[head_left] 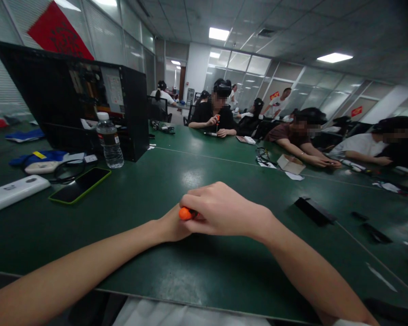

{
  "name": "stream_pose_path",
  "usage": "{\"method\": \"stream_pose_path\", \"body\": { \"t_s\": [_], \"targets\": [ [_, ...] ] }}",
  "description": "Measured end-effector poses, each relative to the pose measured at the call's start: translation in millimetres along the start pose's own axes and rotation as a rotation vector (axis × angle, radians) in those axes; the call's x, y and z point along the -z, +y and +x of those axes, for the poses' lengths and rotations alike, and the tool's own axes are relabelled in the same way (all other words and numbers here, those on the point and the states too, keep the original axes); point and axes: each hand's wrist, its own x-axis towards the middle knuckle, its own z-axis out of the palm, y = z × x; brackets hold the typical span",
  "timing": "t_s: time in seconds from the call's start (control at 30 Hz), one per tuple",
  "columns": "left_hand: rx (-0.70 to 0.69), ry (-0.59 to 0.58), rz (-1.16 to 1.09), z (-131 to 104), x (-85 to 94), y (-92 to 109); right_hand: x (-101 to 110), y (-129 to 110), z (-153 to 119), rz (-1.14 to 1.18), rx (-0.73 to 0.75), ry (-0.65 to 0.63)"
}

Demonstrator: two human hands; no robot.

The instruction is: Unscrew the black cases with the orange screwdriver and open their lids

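Observation:
My right hand [224, 208] is closed round the handle of a screwdriver [185, 213]; its rounded orange end and a bit of black stick out by the thumb. The shaft and tip are hidden. My left hand [174, 225] lies low over the green table [156, 267], directly behind and under the right one. Its fingers are covered by the right hand, so whatever they hold or touch does not show. The two hands meet or overlap at the middle of the view.
At left stand a black computer case [134, 108] and a water bottle [109, 141]. Nearer lie a green-edged phone [81, 185] and a white device [13, 194]. A black block-shaped part [314, 211] lies at right. Across the table, a person [221, 108] holds an orange-handled screwdriver.

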Motion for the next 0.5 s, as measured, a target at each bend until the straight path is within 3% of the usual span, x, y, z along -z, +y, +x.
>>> {"method": "stream_pose_path", "body": {
  "t_s": [0.17,0.3,0.4,0.5],
  "targets": [
    [0.177,-0.094,0.21,5.6,3.0,12.0,-6.0,33.4,-41.6,0.132,-0.229,0.153],
    [0.268,-0.122,0.261,9.3,-2.7,15.8,-32.0,70.1,-90.7,0.316,-0.52,0.495],
    [0.322,-0.121,0.259,12.0,-5.4,15.8,-58.0,84.7,-117.1,0.515,-0.772,0.773],
    [0.348,-0.124,0.259,13.3,-4.6,14.7,-76.6,86.8,-126.1,0.654,-0.868,0.883]
  ]
}}
